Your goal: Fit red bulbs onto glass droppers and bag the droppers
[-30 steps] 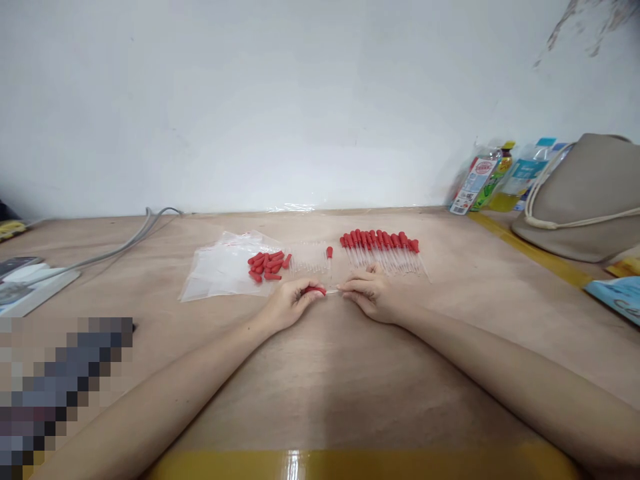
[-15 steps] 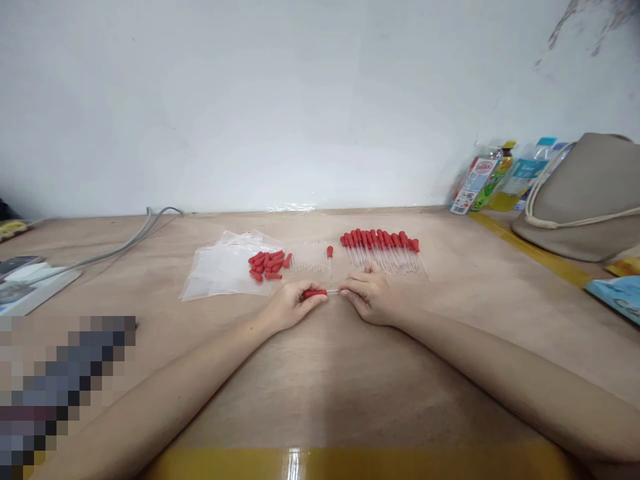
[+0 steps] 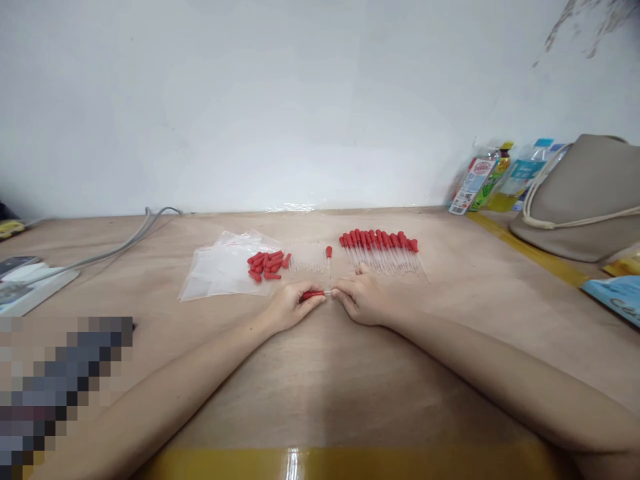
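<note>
- Left hand (image 3: 291,304): grip closed around a slim red rubbery bulb (image 3: 315,294), partly hidden.
- Right hand (image 3: 363,297): grip pinching a thin clear tube (image 3: 328,293), its right end hidden.

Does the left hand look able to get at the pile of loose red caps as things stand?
Probably yes: the pile lies just beyond the left hand, with nothing visible blocking the way, though that hand holds another red cap, so its grip might need freeing.

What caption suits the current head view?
Left fingers grip a red bulb, right fingers a clear tube; loose bulbs and red-topped tubes lie beyond.
</note>
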A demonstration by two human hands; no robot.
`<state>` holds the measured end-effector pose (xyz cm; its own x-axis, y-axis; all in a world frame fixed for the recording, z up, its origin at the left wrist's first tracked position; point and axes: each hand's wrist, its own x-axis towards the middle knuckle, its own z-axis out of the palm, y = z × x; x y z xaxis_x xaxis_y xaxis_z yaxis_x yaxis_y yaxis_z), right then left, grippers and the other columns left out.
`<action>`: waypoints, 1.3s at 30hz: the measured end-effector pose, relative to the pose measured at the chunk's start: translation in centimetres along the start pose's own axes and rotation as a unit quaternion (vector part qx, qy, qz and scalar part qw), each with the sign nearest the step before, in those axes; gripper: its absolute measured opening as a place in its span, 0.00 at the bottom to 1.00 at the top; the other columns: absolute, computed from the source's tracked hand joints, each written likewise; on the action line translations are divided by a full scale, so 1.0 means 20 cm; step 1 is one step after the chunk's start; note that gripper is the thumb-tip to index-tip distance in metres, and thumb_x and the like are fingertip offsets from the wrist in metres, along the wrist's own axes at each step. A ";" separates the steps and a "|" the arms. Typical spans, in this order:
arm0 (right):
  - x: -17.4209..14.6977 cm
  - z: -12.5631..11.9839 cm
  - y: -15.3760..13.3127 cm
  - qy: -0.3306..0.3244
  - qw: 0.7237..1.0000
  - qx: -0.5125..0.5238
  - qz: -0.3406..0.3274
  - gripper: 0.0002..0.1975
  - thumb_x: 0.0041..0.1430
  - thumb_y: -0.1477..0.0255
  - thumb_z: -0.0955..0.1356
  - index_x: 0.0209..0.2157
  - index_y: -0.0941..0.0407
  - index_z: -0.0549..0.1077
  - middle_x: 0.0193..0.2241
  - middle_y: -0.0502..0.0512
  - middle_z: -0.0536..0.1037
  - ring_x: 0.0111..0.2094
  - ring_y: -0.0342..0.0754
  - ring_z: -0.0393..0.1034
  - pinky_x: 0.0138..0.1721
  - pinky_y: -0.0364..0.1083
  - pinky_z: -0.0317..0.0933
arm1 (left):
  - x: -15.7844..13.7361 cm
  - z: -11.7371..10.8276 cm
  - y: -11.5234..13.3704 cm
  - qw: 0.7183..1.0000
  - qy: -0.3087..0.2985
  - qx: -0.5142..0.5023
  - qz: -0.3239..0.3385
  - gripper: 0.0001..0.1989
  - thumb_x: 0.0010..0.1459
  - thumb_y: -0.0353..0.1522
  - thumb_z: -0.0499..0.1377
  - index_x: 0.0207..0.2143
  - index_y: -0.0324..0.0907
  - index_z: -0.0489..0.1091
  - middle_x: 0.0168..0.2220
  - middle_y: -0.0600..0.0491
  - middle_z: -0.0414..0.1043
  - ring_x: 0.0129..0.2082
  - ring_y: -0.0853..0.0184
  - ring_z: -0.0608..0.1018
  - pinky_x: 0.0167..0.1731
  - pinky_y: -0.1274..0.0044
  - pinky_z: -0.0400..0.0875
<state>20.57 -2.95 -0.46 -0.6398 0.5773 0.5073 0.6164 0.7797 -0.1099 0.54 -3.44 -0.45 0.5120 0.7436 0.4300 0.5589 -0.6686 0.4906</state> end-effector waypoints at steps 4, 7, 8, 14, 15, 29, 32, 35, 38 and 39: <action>0.01 0.00 0.00 -0.035 0.999 0.034 0.018 0.14 0.60 0.73 0.57 0.24 0.57 0.68 0.22 0.49 0.73 0.23 0.40 0.60 0.34 0.46 0.42 | 0.00 0.00 -0.01 1.000 0.006 0.020 0.015 0.08 0.56 0.35 0.55 0.32 0.41 0.71 0.27 0.54 0.74 0.26 0.70 0.74 0.26 0.79 0.67; 0.03 0.00 -0.01 -0.068 0.995 0.058 0.044 0.14 0.61 0.73 0.57 0.24 0.57 0.68 0.20 0.47 0.73 0.21 0.39 0.59 0.36 0.46 0.43 | 0.00 0.01 -0.01 0.999 0.014 0.021 0.022 0.08 0.56 0.35 0.55 0.32 0.41 0.71 0.28 0.53 0.74 0.26 0.70 0.74 0.27 0.79 0.67; 0.03 0.00 -0.01 -0.075 0.994 0.064 0.052 0.15 0.61 0.73 0.57 0.24 0.57 0.69 0.19 0.47 0.73 0.20 0.39 0.59 0.37 0.46 0.44 | 0.00 0.00 -0.01 1.000 0.012 0.016 0.019 0.08 0.56 0.35 0.55 0.33 0.41 0.71 0.28 0.53 0.75 0.27 0.70 0.74 0.27 0.79 0.67; 0.07 -0.07 -0.03 -0.106 0.990 0.070 0.066 0.13 0.61 0.73 0.57 0.26 0.56 0.68 0.23 0.49 0.73 0.23 0.41 0.61 0.37 0.47 0.48 | 0.01 -0.01 -0.01 1.000 0.000 -0.009 -0.013 0.08 0.56 0.36 0.56 0.34 0.41 0.71 0.31 0.53 0.75 0.28 0.69 0.75 0.29 0.78 0.68; 0.07 -0.09 -0.03 -0.112 0.989 0.068 0.067 0.13 0.61 0.73 0.57 0.26 0.56 0.67 0.24 0.50 0.73 0.24 0.42 0.61 0.36 0.47 0.49 | 0.02 -0.02 -0.01 1.000 0.013 0.000 -0.003 0.09 0.56 0.36 0.56 0.36 0.41 0.71 0.32 0.52 0.75 0.30 0.68 0.75 0.31 0.77 0.69; 0.31 -0.11 0.24 -0.041 0.898 0.003 0.439 0.10 0.50 0.68 0.62 0.21 0.57 0.71 0.24 0.57 0.75 0.29 0.50 0.69 0.30 0.45 0.55 | 0.04 -0.02 -0.05 0.988 0.077 0.131 -0.026 0.08 0.51 0.34 0.59 0.33 0.41 0.64 0.33 0.52 0.66 0.36 0.64 0.69 0.36 0.73 0.65; 0.37 -0.01 0.23 -0.037 0.900 -0.077 0.427 0.11 0.51 0.68 0.62 0.28 0.58 0.73 0.29 0.62 0.76 0.35 0.54 0.70 0.38 0.51 0.54 | 0.03 -0.02 -0.05 0.987 0.082 0.137 -0.017 0.07 0.51 0.34 0.59 0.30 0.41 0.64 0.31 0.53 0.65 0.34 0.65 0.68 0.35 0.73 0.65; 0.38 0.04 0.23 -0.048 0.902 -0.106 0.416 0.14 0.53 0.67 0.61 0.31 0.60 0.74 0.31 0.65 0.76 0.35 0.56 0.70 0.41 0.54 0.50 | 0.03 -0.02 -0.05 0.986 0.087 0.144 -0.012 0.07 0.51 0.34 0.59 0.29 0.41 0.64 0.29 0.53 0.65 0.33 0.65 0.68 0.34 0.73 0.64; 0.37 0.05 0.23 -0.055 0.908 -0.115 0.399 0.14 0.54 0.67 0.60 0.30 0.60 0.74 0.31 0.66 0.76 0.35 0.57 0.70 0.42 0.55 0.48 | 0.03 -0.02 -0.05 0.984 0.094 0.151 -0.014 0.07 0.51 0.35 0.59 0.28 0.41 0.64 0.29 0.53 0.65 0.33 0.65 0.68 0.34 0.73 0.64; 0.36 0.04 0.23 -0.055 0.911 -0.118 0.390 0.15 0.55 0.66 0.60 0.29 0.60 0.74 0.31 0.66 0.76 0.36 0.57 0.70 0.42 0.55 0.47 | 0.03 -0.02 -0.05 0.983 0.099 0.154 -0.018 0.08 0.52 0.36 0.59 0.28 0.41 0.65 0.29 0.52 0.66 0.33 0.65 0.68 0.35 0.73 0.64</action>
<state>18.34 4.94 2.01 0.0019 0.9648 0.2630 0.9768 0.0546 -0.2071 -0.04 -2.31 -0.33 0.3681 0.7334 0.5715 0.7604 -0.5911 0.2689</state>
